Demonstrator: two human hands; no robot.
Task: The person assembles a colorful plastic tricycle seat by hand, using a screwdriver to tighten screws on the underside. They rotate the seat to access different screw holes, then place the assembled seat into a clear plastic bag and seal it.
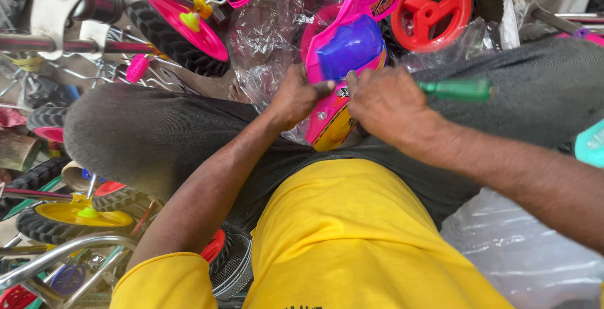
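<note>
Pink-and-blue plastic toy seat part (348, 51) gripped by my left hand (294, 98); right hand (388, 103) fingers clamped on green-handled screwdriver (457, 89). Fastening step; next needs steady tip alignment.

Pink toy seat (340, 64) on lap (189, 139), w/ plastic wrap (270, 26).

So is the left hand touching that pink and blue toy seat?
Touching. The head view shows the left hand with its thumb pressed on the seat's lower edge.
</note>
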